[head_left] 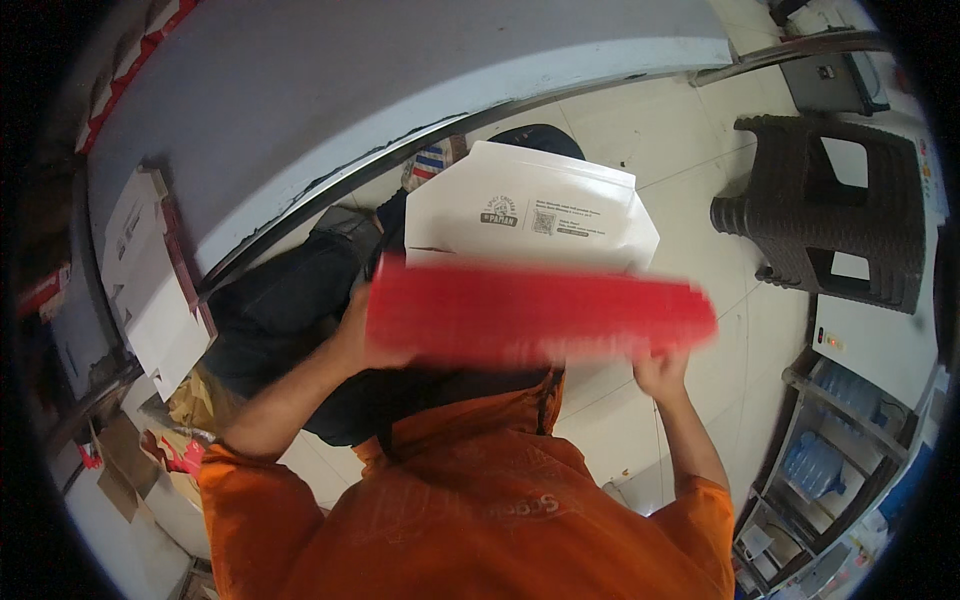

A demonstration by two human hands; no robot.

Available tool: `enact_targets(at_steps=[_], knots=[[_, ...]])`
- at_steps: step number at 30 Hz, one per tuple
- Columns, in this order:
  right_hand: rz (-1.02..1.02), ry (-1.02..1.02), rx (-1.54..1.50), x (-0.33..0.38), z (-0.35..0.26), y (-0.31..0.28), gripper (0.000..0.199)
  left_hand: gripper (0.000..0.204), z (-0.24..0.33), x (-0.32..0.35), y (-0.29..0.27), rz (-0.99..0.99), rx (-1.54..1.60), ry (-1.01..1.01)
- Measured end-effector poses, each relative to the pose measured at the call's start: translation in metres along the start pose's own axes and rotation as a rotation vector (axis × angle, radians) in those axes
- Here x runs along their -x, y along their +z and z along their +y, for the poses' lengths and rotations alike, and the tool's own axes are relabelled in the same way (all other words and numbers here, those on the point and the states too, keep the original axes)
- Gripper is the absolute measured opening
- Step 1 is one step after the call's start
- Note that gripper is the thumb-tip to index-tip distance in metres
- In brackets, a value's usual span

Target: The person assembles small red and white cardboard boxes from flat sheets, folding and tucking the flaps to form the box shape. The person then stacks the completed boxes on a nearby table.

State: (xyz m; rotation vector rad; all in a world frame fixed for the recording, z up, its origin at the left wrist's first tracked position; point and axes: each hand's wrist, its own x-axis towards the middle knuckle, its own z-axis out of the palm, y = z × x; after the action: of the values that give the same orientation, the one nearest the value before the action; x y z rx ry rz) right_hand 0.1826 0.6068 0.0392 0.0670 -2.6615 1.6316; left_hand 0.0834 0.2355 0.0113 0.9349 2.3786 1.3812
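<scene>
A red cardboard piece [530, 315], smeared by motion, is held level in front of my body. My left hand [358, 330] grips its left end, the fingers partly hidden behind the red face. From below, my right hand [660, 374] closes on its right end. Just beyond stands a white cardboard panel [590, 195] with dark print and cut corners. Its lower edge disappears behind the red piece, so I cannot tell whether the two are joined.
White cardboard blanks with reddish edges [150, 280] stand stacked at the left, beside a grey table [420, 50]. Dark stacked plastic stools [840, 210] are at the right, above a rack [815, 450] holding blue water bottles. Brown cardboard and paper [130, 460] lie at lower left.
</scene>
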Motion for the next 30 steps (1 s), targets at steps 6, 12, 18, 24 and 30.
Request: enact_targets(at_steps=[6, 12, 18, 24, 30], knots=[[0.454, 0.027, 0.959, -0.065, -0.040, 0.042, 0.067, 0.038, -0.016, -0.021, 0.012, 0.066, 0.535, -0.564], [0.190, -0.415, 0.991, -0.138, -0.041, 0.123, 0.046, 0.037, -0.018, -0.029, 0.019, 0.061, 0.317, -0.653], [0.188, -0.491, 0.919, -0.171, -0.043, 0.143, 0.039, 0.038, -0.008, -0.036, 0.005, 0.183, 0.225, -0.701], [0.165, -0.500, 0.891, -0.148, -0.044, 0.127, 0.048, 0.063, 0.031, -0.031, 0.041, 0.422, 0.064, -0.771], [0.188, -0.452, 1.143, -0.143, -0.139, 0.108, 0.075, 0.061, 0.031, -0.010, 0.013, 0.398, -0.067, -0.515]])
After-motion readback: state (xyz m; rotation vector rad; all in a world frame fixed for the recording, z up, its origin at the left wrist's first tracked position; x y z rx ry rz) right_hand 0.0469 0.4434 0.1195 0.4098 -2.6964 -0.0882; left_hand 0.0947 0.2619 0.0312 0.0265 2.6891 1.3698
